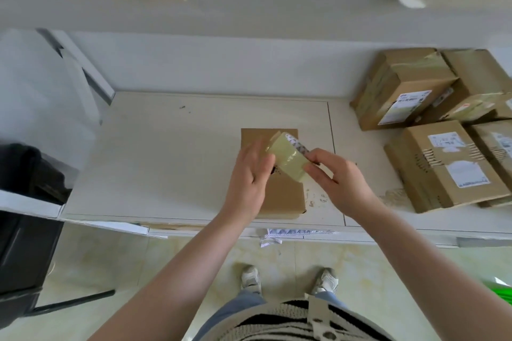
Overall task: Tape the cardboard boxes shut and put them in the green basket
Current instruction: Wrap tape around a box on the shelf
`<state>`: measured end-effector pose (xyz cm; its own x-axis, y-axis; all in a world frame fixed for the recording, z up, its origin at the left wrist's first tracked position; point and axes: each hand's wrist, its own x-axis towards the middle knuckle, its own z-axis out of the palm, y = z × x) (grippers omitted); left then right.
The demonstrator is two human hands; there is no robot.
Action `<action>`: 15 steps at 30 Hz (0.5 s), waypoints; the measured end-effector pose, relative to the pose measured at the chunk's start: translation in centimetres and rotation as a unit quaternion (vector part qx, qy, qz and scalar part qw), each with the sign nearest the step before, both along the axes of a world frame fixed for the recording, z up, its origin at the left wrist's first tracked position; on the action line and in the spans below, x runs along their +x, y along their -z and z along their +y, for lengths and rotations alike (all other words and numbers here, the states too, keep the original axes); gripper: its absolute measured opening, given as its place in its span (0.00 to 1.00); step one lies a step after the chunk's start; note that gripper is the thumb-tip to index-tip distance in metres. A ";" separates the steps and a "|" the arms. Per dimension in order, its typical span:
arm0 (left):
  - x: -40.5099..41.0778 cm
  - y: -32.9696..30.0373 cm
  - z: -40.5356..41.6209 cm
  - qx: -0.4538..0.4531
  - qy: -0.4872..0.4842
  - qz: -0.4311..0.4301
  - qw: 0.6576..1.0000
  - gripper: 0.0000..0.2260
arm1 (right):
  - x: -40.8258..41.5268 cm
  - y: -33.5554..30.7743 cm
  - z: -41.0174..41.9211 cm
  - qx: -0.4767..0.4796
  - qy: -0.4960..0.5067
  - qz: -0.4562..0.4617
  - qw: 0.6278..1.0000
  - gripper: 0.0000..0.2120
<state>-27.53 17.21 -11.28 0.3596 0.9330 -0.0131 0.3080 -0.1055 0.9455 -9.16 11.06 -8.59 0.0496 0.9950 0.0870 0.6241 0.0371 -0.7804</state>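
1. The tape roll [288, 156] is held just above the cardboard box [277, 191], which lies near the table's [166, 160] front edge, long axis running front to back.
2. Right hand [338, 180]: fingers clamped on the roll's right side.
3. Left hand [249, 174]: fingers fairly straight, touching the roll's left face, probably hunting the loose end.
4. Green basket [498, 293] is barely seen, low right.

Box labels [406, 106] too blurred to read.
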 end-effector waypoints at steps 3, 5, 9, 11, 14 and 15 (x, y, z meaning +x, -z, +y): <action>-0.4 -1.3 -0.5 -0.005 -0.012 -0.081 0.997 0.09 | -0.8 0.1 0.0 0.001 -0.020 0.009 1.000 0.03; -0.7 -1.5 -0.1 -0.034 -0.082 -0.094 0.992 0.06 | -0.9 0.1 0.0 0.013 -0.044 -0.007 0.999 0.03; -1.2 -1.8 1.4 -0.160 -0.123 -0.126 0.971 0.07 | -1.2 0.0 0.0 0.012 -0.086 -0.034 0.996 0.03; -1.6 -2.1 1.9 -0.203 -0.126 -0.146 0.960 0.09 | -0.9 -0.3 0.2 -0.001 -0.092 -0.034 0.995 0.03; -2.5 -2.4 2.5 -0.215 -0.142 -0.160 0.953 0.13 | -0.1 -1.3 1.1 -0.005 -0.064 -0.032 0.997 0.07; -2.8 -2.4 2.6 -0.217 -0.149 -0.167 0.950 0.14 | 0.2 -1.6 1.6 -0.006 -0.046 -0.039 0.998 0.08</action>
<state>-30.36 19.81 -8.86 0.1318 0.9271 -0.3507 -0.0625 0.3609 0.9305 -9.00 12.71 -7.04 -0.0477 0.9961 0.0743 0.6779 0.0870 -0.7300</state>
